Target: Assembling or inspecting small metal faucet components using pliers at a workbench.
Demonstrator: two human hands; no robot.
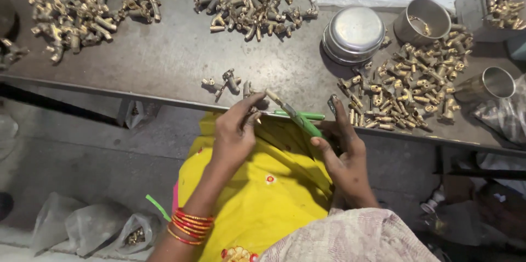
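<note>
My left hand point(234, 130) pinches a small brass fitting point(252, 113) at the front edge of the metal workbench point(164, 59). My right hand point(342, 149) grips a green-handled tool point(298, 119) whose tip points up-left toward the fitting. A second green-handled tool point(307, 115) lies across just behind it. Three loose brass fittings point(224, 82) lie on the bench just above my left hand. A pile of brass fittings point(408, 89) sits right of my right hand. Red and orange bangles point(189, 225) ring my left wrist, above a yellow cloth point(257, 196) on my lap.
More brass fitting piles lie at the back left point(82, 12) and back centre point(252, 7). A lidded steel tin point(353, 34), a steel cup point(423, 20) and another cup point(493, 84) stand at the right. Plastic bags point(93, 226) lie on the floor at the lower left.
</note>
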